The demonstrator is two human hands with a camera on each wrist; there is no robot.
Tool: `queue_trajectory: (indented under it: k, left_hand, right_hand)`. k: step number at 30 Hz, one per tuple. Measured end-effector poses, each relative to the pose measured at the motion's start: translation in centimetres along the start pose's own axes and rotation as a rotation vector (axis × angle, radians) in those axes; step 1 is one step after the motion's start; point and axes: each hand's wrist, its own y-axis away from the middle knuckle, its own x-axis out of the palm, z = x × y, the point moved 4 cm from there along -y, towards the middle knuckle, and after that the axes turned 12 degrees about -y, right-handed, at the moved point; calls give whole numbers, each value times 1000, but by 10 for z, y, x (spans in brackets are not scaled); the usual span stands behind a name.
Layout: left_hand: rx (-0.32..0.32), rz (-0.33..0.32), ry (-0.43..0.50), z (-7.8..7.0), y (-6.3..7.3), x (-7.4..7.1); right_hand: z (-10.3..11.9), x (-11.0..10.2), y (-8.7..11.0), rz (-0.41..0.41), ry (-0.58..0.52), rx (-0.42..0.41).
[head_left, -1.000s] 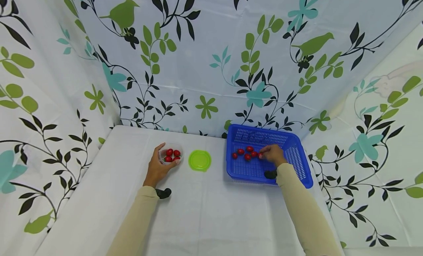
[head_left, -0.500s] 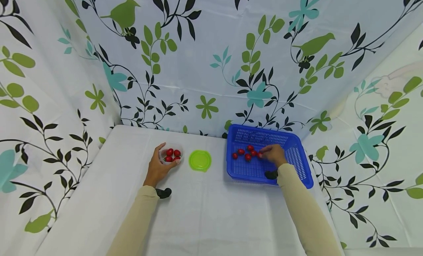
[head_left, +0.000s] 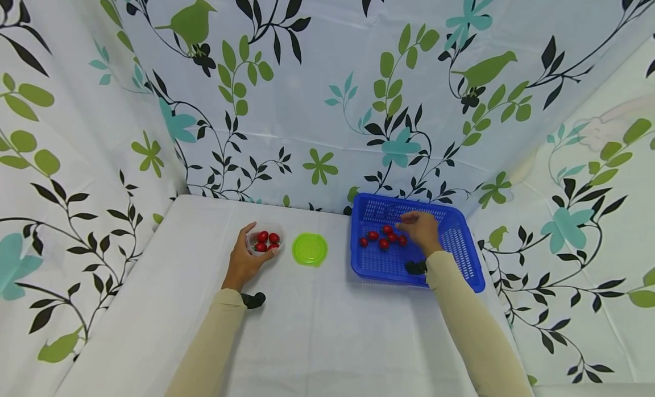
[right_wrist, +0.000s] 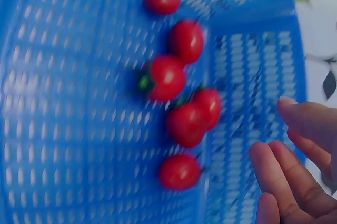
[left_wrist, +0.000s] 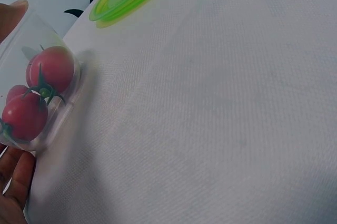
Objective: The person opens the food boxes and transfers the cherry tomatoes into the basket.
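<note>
A clear plastic container (left_wrist: 39, 30) with several cherry tomatoes (left_wrist: 25, 116) in it stands on the white tabletop. My left hand (head_left: 243, 264) holds it, thumb on one side and fingers on the other. On the right, my right hand (head_left: 422, 231) hovers inside the blue basket (head_left: 369, 265), just above a loose group of red cherry tomatoes (head_left: 383, 244). In the right wrist view its fingers (right_wrist: 274, 174) and thumb are parted with nothing between them. Some of those tomatoes keep green stems.
Between container and basket lies a bright green lid (head_left: 309, 249), flat on the table (head_left: 327, 323). A patterned curtain (head_left: 317, 101) hangs right behind the table's back edge and along both sides.
My right hand's fingers have come off the rightmost tomato and moved slightly up and away from it; that tomato stays in the basket. My left hand and the container have not moved.
</note>
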Motion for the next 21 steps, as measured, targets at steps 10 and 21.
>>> queue_trajectory:
  k: [10, 21]
  left_hand:
    - [6, -3, 8, -1, 0, 1]
    - [-3, 4, 27, 0, 2, 3]
  right_hand:
    - [50, 24, 11, 43, -44, -123]
    - [87, 58, 25, 110, -149, -133]
